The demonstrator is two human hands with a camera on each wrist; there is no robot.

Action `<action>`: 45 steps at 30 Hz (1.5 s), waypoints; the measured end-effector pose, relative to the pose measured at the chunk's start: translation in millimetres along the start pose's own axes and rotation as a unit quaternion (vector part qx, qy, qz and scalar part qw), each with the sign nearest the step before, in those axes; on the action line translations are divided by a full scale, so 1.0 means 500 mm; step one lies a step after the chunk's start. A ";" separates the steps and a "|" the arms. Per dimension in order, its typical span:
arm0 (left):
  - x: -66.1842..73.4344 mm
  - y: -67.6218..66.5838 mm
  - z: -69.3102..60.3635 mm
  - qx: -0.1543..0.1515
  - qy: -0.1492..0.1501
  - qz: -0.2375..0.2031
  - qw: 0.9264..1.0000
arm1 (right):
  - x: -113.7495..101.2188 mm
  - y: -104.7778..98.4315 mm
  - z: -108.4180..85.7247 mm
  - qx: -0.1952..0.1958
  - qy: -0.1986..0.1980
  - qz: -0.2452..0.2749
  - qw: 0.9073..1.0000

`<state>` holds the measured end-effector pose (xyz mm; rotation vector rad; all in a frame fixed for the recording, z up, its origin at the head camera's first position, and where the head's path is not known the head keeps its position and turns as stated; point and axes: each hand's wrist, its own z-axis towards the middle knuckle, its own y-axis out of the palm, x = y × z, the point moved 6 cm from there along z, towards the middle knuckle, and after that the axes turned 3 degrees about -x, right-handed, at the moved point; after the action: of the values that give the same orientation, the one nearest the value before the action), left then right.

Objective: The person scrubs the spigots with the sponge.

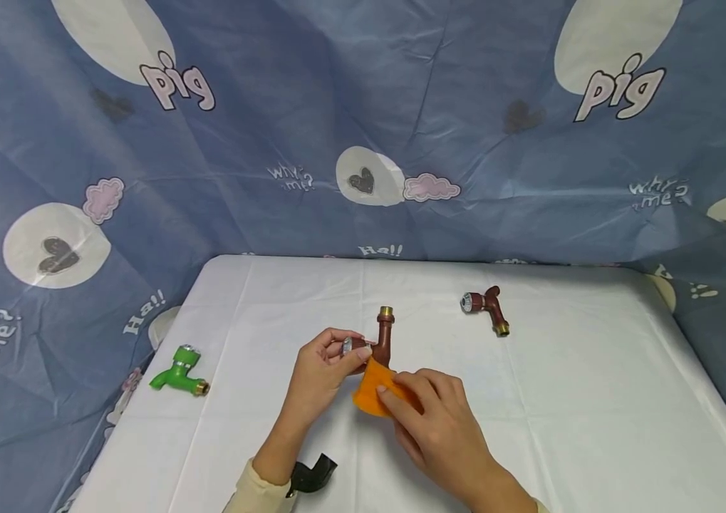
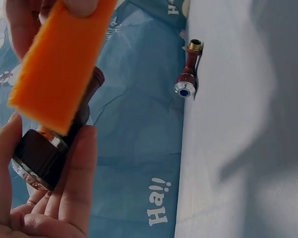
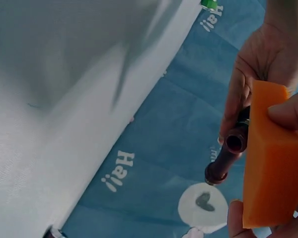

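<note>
The left hand [image 1: 320, 363] is curled round the silver-capped handle of a dark reddish-brown tap with a brass threaded end [image 1: 384, 344], its thumb on one side and its fingers on the other. The tap is held up over the middle of a table covered in white cloth [image 1: 593, 385], its handle to the left and its brass end pointing away from the person. In the right wrist view, the round open mouth of its spout faces the camera

The right hand [image 1: 442, 427] is closed on a bright orange, thick rectangular sponge [image 1: 370, 395], pinching it between thumb and fingers. The sponge's far edge reaches the tap's body right beside the left thumb; how firmly it presses there I cannot tell. In the left wrist view the sponge hides part of the tap

A second reddish-brown tap with a silver cap and brass end [image 1: 493, 310] lies on the far right part of the table, well apart from the hands. A bright green tap with a brass end [image 1: 179, 372] lies near the left edge. A glossy black curved piece [image 1: 314, 476] lies close to the near edge, partly hidden by the left wrist and its cream sleeve [image 1: 261, 491]. Behind the table hangs a blue-grey cloth printed with white lettering, ovals and hearts [image 1: 311, 100]
</note>
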<state>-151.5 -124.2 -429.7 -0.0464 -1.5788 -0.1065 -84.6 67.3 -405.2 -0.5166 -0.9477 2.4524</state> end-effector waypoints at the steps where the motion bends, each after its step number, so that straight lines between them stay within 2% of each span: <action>1: -0.001 -0.001 -0.001 0.003 -0.004 0.003 1.000 | -0.001 0.002 -0.003 -0.006 0.001 -0.001 1.000; 13: -0.001 -0.016 -0.002 0.037 -0.025 0.011 0.999 | 0.005 0.009 -0.036 -0.045 0.012 -0.005 0.999; 19: 0.001 -0.022 -0.002 0.066 -0.040 0.021 0.997 | 0.010 0.005 -0.039 -0.058 0.014 -0.008 0.998; 25: 0.008 -0.029 -0.002 0.079 -0.031 0.014 0.996 | 0.023 0.001 -0.048 -0.060 0.030 -0.009 0.998; 30: 0.005 -0.027 -0.004 0.056 -0.024 0.011 0.998 | 0.041 -0.009 -0.058 -0.067 0.068 0.001 0.995; 34: 0.004 -0.019 -0.006 0.023 -0.027 0.031 0.999 | 0.057 -0.030 -0.055 -0.046 0.092 0.015 0.995; 40: -0.002 -0.004 -0.009 -0.016 -0.041 0.066 0.997 | 0.070 -0.063 -0.023 0.026 0.094 0.074 0.993; 45: -0.004 0.017 -0.013 -0.040 -0.031 0.071 0.996 | 0.062 -0.059 0.005 0.020 0.085 0.118 0.989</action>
<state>-144.0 -116.4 -431.4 -0.2255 -1.6276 -0.0568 -103.3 102.1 -388.5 -0.8515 -0.8047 2.5770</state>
